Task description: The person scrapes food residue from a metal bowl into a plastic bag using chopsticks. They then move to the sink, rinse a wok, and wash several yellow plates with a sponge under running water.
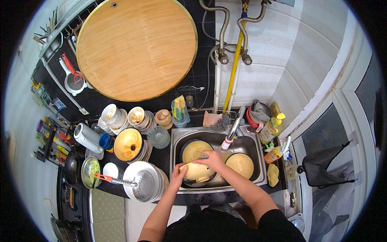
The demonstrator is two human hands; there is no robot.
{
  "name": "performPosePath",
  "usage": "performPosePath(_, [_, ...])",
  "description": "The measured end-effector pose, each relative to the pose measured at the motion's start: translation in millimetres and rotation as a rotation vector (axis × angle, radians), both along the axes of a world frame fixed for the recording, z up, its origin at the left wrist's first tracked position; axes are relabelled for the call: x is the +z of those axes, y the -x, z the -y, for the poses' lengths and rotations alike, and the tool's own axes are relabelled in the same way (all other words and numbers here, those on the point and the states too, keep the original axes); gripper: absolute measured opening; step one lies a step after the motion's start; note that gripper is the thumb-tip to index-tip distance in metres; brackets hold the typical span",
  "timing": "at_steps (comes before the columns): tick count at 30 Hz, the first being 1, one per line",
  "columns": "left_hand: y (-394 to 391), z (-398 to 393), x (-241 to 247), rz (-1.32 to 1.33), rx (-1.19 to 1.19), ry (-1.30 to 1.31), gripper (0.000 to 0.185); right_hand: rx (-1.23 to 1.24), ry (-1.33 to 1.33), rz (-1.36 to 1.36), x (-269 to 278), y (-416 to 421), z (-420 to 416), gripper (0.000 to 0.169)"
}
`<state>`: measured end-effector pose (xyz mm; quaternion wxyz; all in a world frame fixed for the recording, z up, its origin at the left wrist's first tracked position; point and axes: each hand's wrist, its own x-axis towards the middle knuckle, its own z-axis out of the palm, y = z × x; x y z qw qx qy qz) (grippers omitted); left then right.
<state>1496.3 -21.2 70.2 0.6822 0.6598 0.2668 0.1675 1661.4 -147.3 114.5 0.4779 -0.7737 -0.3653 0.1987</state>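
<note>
Over the steel sink [217, 190], my left hand [178, 177] grips the left edge of a tilted yellow bowl [197, 172], its foot towards me. My right hand [210, 161] is at the bowl's upper rim and presses a small grey scrubber or cloth [204, 156] there. Behind them a yellow bowl with a dark blue rim [195, 148] lies in the sink, and a similar yellow bowl [239, 165] lies to the right. Under the held bowl a dark-rimmed vessel is partly hidden. The chrome faucet with a pink and white nozzle [227, 142] hangs above the sink.
Stacked bowls [128, 144], a perforated steel ladle [145, 184] on white bowls [130, 174] and glass bowls [158, 137] crowd the counter at left. Soap bottles [271, 128] and a yellow cloth [273, 175] stand or lie at right. A wire rack [222, 116] with steel wool sits behind the sink.
</note>
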Motion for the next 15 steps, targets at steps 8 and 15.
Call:
performPosePath(8, [-4.8,9.9,19.1,0.033,0.271,0.274,0.025,-0.213,-0.373,0.344,-10.6,20.9,-15.5,0.024])
performPosePath(15, [-2.0,13.5,5.5,0.087,0.327,0.357,0.023,0.149,-0.218,0.528,1.3,69.3,-19.3,0.021])
